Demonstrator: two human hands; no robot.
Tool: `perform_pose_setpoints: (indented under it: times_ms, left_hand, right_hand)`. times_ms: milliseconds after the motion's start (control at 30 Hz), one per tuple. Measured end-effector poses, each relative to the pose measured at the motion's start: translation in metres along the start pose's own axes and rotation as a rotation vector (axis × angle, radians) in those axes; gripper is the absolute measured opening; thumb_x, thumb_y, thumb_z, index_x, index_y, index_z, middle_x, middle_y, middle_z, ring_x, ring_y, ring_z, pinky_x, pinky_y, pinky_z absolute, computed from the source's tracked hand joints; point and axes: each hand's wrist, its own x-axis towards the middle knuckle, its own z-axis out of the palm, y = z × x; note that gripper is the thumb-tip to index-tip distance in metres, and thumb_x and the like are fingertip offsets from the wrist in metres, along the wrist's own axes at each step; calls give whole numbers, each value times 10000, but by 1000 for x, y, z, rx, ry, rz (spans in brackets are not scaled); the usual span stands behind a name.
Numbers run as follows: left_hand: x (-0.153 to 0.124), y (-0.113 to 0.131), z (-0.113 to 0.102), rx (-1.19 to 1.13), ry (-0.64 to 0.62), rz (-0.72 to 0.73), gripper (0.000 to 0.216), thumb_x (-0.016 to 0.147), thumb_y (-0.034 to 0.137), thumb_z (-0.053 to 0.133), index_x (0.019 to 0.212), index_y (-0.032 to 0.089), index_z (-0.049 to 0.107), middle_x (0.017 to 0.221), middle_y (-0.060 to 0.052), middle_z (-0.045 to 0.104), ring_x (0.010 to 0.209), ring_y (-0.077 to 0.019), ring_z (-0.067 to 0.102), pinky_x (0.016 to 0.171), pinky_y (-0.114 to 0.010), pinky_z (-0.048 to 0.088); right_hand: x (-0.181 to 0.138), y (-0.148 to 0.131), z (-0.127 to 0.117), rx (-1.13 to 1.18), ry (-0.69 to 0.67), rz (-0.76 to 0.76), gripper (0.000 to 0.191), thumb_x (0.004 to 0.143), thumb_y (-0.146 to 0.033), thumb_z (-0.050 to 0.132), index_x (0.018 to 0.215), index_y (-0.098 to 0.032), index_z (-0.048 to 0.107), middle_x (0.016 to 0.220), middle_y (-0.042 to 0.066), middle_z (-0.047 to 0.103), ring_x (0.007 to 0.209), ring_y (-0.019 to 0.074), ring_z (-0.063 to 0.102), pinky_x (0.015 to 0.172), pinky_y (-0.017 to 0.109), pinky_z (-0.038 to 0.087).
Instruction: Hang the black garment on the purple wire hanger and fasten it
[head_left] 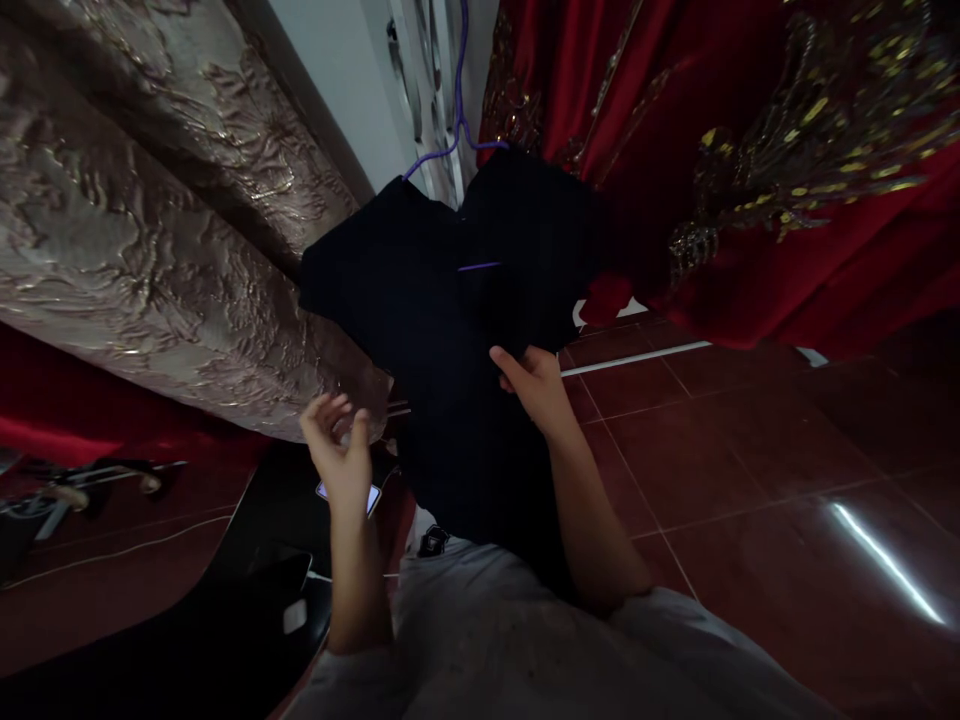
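Observation:
A dark navy or black short-sleeved garment [442,320] hangs in front of me from a purple hanger [460,130]. Its front parts at the neck, where a short piece of the purple hanger bar shows. My right hand [534,385] is closed at the garment's right side, thumb on top and the other fingers curled under, pinching the dark cloth. To the left of the garment, my left hand [337,450] is raised with its fingers bent and apart. It holds nothing and does not touch the cloth. Below its wrist a lit phone screen [373,498] peeks out.
Beige embossed cloth [187,220] hangs at left, red fabric with gold sequins [720,200] at right. A metal rack [427,70] stands behind the garment. A black surface [225,590] at lower left carries a white object [295,616]. The floor has reddish tiles [750,480].

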Motion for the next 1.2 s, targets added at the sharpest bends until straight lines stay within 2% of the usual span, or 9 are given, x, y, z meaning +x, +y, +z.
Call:
perform_pose_setpoints:
  times_ms: [67, 133, 200, 267, 400, 533, 700, 900, 1200]
  left_hand:
    - [0, 29, 26, -74, -131, 94, 317, 931, 293, 699, 1220, 209, 599, 1081, -74, 694, 1007, -179, 691, 947, -332, 552]
    - [-1, 56, 53, -74, -367, 186, 207, 961, 286, 683, 1150, 203, 663, 1030, -60, 710, 977, -178, 699, 942, -338, 556]
    - [-1, 75, 75, -68, -510, 280, 245, 942, 258, 719, 1178, 211, 672, 1052, -52, 722, 984, -176, 699, 956, -341, 553]
    - [-2, 85, 92, -73, -560, 338, 312, 912, 229, 757, 1211, 221, 666, 1049, -38, 725, 964, -164, 697, 938, -323, 559]
    - [-3, 87, 111, -137, -537, 294, 240, 922, 211, 737, 1161, 206, 712, 986, -36, 740, 869, -142, 710, 834, -278, 590]
    - [-4, 85, 117, -249, -499, 130, 162, 912, 253, 750, 1056, 180, 765, 921, -51, 768, 815, -155, 738, 764, -265, 603]
    - [0, 85, 119, -336, -498, -37, 144, 873, 283, 790, 965, 172, 776, 866, -42, 769, 739, -141, 727, 666, -217, 563]
    - [0, 89, 120, -206, -554, 97, 119, 922, 294, 729, 954, 180, 740, 891, -40, 746, 778, -147, 719, 731, -246, 588]
    - [-1, 94, 119, -212, -466, 100, 183, 880, 249, 766, 1026, 187, 675, 821, -6, 703, 725, -119, 704, 713, -223, 591]
  right_hand:
    - [-2, -3, 3, -2, -33, -65, 475, 870, -554, 716, 647, -177, 531, 557, -14, 539, 512, 87, 505, 513, 234, 385]
    - [-4, -4, 5, -4, -45, -109, 465, 868, -539, 725, 650, -175, 536, 553, -22, 522, 515, 88, 496, 511, 236, 379]
    - [-4, -4, 5, 8, -63, -148, 415, 866, -520, 731, 703, -167, 586, 595, -18, 544, 546, 97, 512, 524, 240, 391]
    - [-5, -3, 3, 23, -75, -188, 359, 879, -503, 720, 791, -164, 642, 688, 0, 600, 617, 111, 550, 569, 247, 424]
    - [-5, -2, -3, 26, -101, -246, 248, 933, -433, 667, 923, -186, 663, 857, 19, 651, 801, 141, 617, 705, 264, 478]
    - [-6, -1, -8, 18, -177, -282, 154, 944, -358, 652, 981, -209, 636, 929, 18, 633, 893, 152, 626, 818, 283, 503]
    - [-3, 6, -5, -26, -185, -311, 272, 859, -283, 732, 1077, -228, 578, 1034, 32, 601, 903, 158, 620, 794, 290, 525]
    - [-3, 9, -2, -122, -66, -366, 159, 910, -321, 671, 889, -216, 554, 848, 11, 608, 780, 155, 617, 728, 292, 526]
    - [-6, 0, -8, -184, -124, -419, 86, 940, -298, 624, 921, -214, 621, 917, 36, 634, 840, 167, 619, 762, 288, 516]
